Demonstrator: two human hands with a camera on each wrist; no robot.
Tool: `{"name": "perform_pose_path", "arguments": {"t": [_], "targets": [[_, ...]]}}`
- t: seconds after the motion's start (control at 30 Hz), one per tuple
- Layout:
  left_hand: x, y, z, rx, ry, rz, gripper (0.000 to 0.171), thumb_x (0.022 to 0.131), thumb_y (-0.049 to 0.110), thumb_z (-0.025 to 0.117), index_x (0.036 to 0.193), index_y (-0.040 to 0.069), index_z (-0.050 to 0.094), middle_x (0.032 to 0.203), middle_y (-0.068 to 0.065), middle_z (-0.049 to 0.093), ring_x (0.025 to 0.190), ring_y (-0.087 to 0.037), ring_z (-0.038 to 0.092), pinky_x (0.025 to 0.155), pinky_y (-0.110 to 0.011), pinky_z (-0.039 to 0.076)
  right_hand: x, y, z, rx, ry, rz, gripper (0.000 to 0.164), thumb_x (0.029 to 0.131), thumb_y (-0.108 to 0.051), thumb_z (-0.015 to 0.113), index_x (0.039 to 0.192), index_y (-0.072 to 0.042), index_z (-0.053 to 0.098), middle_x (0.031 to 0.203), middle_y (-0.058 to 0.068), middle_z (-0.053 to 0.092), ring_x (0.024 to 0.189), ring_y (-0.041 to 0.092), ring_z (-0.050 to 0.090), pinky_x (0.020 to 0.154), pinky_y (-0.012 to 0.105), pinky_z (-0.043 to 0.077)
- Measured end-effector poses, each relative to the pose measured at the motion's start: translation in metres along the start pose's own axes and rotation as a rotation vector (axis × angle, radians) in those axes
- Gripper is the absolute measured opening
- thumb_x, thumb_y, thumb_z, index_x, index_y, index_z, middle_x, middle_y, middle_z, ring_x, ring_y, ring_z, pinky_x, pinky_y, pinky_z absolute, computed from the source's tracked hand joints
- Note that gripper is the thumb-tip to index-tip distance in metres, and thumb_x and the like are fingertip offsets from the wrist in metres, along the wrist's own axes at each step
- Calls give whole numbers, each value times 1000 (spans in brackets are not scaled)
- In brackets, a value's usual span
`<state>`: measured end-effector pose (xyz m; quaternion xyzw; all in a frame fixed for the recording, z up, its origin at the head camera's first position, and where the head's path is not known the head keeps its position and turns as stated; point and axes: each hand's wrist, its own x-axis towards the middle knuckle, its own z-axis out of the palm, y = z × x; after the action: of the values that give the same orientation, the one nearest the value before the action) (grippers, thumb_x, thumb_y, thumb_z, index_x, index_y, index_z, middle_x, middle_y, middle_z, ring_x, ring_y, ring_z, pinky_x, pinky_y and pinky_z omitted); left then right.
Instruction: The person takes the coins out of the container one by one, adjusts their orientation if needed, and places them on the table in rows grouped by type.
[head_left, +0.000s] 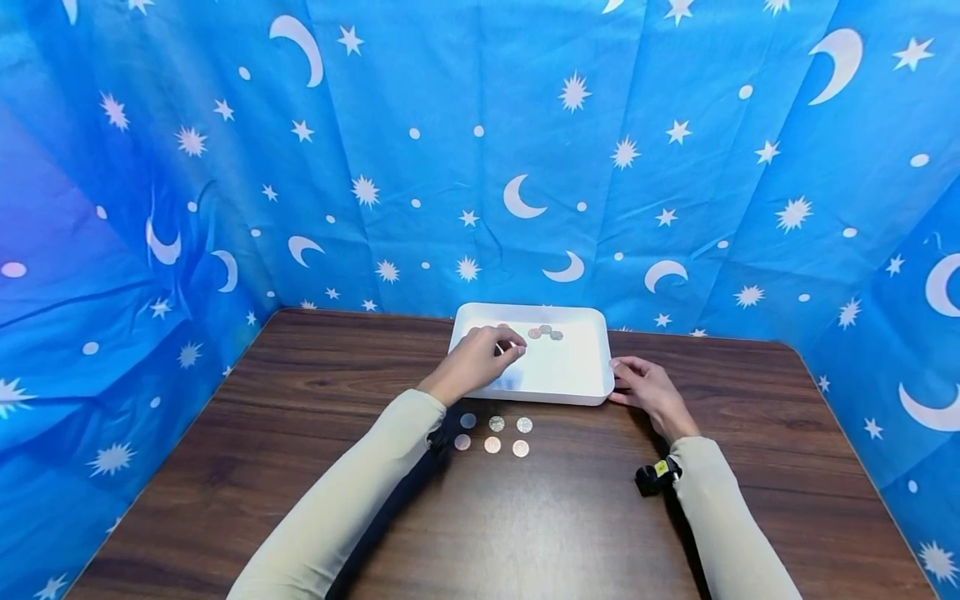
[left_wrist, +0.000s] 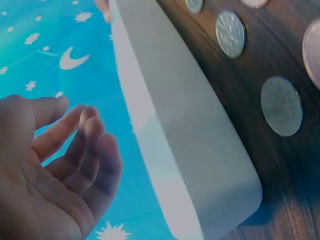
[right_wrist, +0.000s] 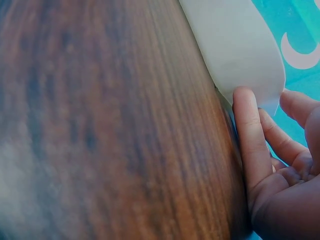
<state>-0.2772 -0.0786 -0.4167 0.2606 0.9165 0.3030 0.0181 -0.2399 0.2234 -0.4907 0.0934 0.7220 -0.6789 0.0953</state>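
A white rectangular tray (head_left: 555, 398) sits near the table's back edge, with several coins (head_left: 545, 332) inside toward its far side. Above the tray's left part is my left hand (head_left: 478, 357), fingers loosely bent. In the left wrist view, nothing shows between the thumb and fingertips of that hand (left_wrist: 75, 160). My right hand (head_left: 651, 390) holds the tray's front right corner. From the right wrist, its fingers (right_wrist: 246, 122) lie against the tray wall (right_wrist: 240, 50) and at the rim. Part of the tray is hidden behind my left hand.
In front of the tray, several coins (head_left: 492, 445) lie flat on the brown wooden table (head_left: 570, 517) in two rows, some silvery and some copper-coloured. A blue curtain (head_left: 420, 150) with white moons and stars hangs behind the table and along its sides.
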Motion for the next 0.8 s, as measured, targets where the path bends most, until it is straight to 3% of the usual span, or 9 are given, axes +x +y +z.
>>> {"name": "perform_pose_path", "arguments": {"t": [0.17,0.4,0.53,0.57,0.67,0.73,0.77,0.8], "targets": [[18,-7,14,64,-20,-49,28,106,23,67,129,9,75,95,-3,72,72,-14,60,64,-28,48,-1,0,-1,-1,9,-2,50,112,-21,54,151,9,45,122,14,60,93,8,64,80,22,59],[37,-11,40,63,-110,-126,48,105,22,67,150,8,59,91,-7,65,69,-16,57,63,-29,46,-2,-1,-3,-3,8,-1,51,112,-23,54,152,9,45,126,17,58,95,9,64,81,22,59],[45,-11,53,51,-144,-179,58,105,24,67,159,12,48,82,-2,63,65,-14,54,63,-32,45,-2,1,-3,3,8,0,51,112,-22,54,151,9,45,126,17,58,94,8,64,81,22,59],[50,-20,61,52,-135,-166,60,105,27,67,160,13,48,81,-1,62,63,-13,52,63,-32,44,-1,1,-3,5,8,-1,51,112,-22,54,151,9,45,127,17,58,94,8,64,81,22,59],[57,-19,65,51,-137,-170,61,105,27,67,160,13,46,73,-1,56,55,-10,43,61,-32,41,0,2,-3,9,4,-6,50,112,-22,54,151,9,45,126,17,59,94,8,65,81,22,59],[61,-18,66,48,-146,-184,61,106,27,66,162,14,44,74,-10,59,54,-13,38,62,-34,40,1,3,-2,16,2,-12,50,112,-21,54,150,9,46,125,16,59,93,8,65,81,22,60],[63,-18,66,49,-147,-192,61,106,27,66,162,14,44,81,-13,64,55,-15,38,64,-35,41,1,3,-2,18,1,-14,50,112,-21,54,150,10,46,124,16,59,93,8,65,81,22,60],[62,-9,60,60,-161,-218,61,107,24,65,162,14,43,92,-16,69,60,-16,48,69,-35,46,2,3,-1,20,0,-16,50,112,-21,54,150,10,46,124,16,59,93,8,65,81,22,60]]}}
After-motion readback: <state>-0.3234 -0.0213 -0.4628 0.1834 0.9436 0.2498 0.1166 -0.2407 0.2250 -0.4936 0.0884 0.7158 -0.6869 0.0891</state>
